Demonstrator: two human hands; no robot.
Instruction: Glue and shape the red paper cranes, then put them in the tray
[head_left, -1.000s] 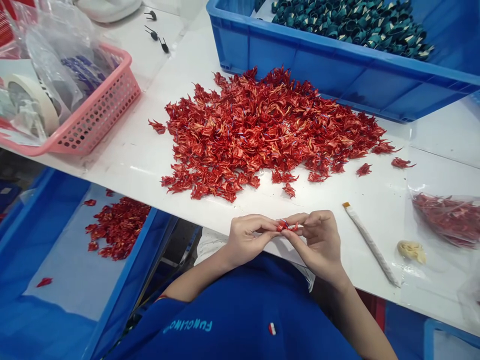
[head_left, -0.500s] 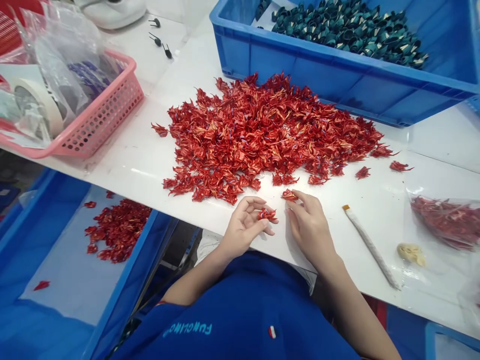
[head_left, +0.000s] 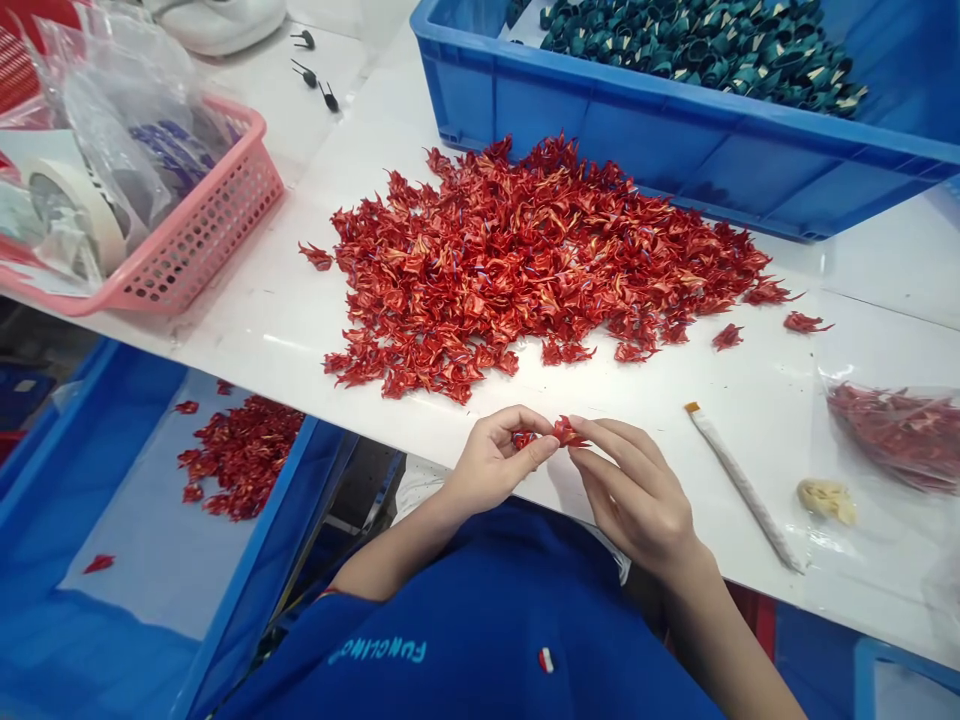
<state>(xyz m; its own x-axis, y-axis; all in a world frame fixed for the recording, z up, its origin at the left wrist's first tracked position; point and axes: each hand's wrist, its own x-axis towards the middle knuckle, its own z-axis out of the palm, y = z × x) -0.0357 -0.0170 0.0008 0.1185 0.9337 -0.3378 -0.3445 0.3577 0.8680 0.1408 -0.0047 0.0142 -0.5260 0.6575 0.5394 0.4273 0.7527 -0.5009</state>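
Over the table's front edge, my left hand point(head_left: 491, 462) is closed, thumb and forefinger pinching the left side of a small red ribbon flower point(head_left: 571, 432). My right hand point(head_left: 637, 490) grips the same flower from the right between thumb and fingertips. A second red flower point(head_left: 523, 440) shows partly inside the curled fingers of my left hand. Beyond my hands spreads a large pile of similar red flowers point(head_left: 517, 265), their tips pointed and some orange inside.
Behind the pile stands a blue crate point(head_left: 637, 130) of dark green loops. A pink basket point(head_left: 199, 225) with tape and bags is at left. A white stick point(head_left: 742, 485), beige bundle point(head_left: 826, 500) and bagged red pieces point(head_left: 896, 435) lie right. A lower blue bin point(head_left: 247, 590) holds red flowers.
My right hand has brought a red flower from the table toward my left hand, and both hands now meet on it. The left fingers have curled closer around the other flower.
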